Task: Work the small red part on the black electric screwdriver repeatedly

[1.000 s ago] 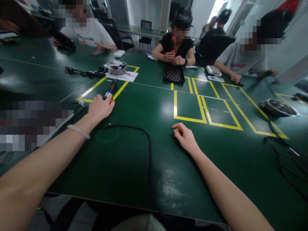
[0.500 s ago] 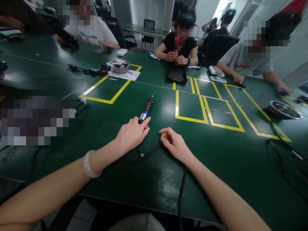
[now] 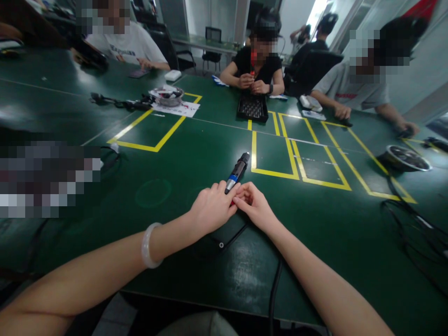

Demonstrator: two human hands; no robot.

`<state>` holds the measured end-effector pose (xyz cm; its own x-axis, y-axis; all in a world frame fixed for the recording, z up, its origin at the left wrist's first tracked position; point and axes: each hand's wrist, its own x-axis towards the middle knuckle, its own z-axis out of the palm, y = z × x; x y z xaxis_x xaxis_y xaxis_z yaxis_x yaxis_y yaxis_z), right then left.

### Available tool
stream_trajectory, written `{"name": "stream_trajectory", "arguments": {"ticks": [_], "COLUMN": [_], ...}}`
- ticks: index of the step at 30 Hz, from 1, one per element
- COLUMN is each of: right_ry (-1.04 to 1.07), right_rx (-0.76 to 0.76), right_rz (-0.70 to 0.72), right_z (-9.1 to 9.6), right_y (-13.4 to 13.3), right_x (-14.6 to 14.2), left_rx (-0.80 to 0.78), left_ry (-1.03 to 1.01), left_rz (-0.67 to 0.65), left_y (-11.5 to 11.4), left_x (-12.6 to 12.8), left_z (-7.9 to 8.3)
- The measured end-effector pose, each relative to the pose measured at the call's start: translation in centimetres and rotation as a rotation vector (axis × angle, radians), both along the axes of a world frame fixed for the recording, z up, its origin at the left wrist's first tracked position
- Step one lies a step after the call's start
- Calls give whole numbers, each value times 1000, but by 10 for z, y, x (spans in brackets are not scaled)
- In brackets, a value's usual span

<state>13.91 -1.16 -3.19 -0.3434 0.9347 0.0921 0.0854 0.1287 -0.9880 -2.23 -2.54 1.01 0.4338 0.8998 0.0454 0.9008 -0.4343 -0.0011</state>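
A black electric screwdriver (image 3: 238,171) with a blue band lies on the green table (image 3: 182,154), tip pointing away from me. My left hand (image 3: 212,212) is wrapped round its near end. My right hand (image 3: 255,207) meets it from the right, fingertips pinched at the tool's red rear part. A black cable (image 3: 275,289) runs from the tool toward me over the table's edge.
Yellow tape rectangles (image 3: 297,158) mark the table ahead. A black tray (image 3: 252,108) sits before a seated person across the table. A metal bowl (image 3: 170,97) on a paper sheet stands far left, a round dish (image 3: 406,157) and loose cables (image 3: 416,224) lie at the right. Other people sit around.
My left hand has dragged the screwdriver from the far left yellow rectangle rightward and closer. My right hand moved left and now touches the tool's rear end.
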Motion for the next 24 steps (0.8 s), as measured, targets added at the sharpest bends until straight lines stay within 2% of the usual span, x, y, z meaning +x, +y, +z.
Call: {"name": "stream_trajectory", "arguments": {"ticks": [3,7,14,18,24], "right_ry": [34,82,133,124,160], "right_rx": [-50,-132,-179,-176,-194], "right_rz": [11,29,43,49,69], "right_z": [2,6,11,9,5], "right_y": [2,4,4,5,6], "right_x": [1,7,13,13,14], "left_rx": [-37,-154,-363,-359,-318], "left_ry": [-77,-276,-635,-673,-618], "left_rz": [-59,-121,-128,-151,-183], "left_y": [1,5,26,34,33], "left_x": [-15,-39,-61,-64,-65], "left_z": [0,-9,-20,-23,-26]}}
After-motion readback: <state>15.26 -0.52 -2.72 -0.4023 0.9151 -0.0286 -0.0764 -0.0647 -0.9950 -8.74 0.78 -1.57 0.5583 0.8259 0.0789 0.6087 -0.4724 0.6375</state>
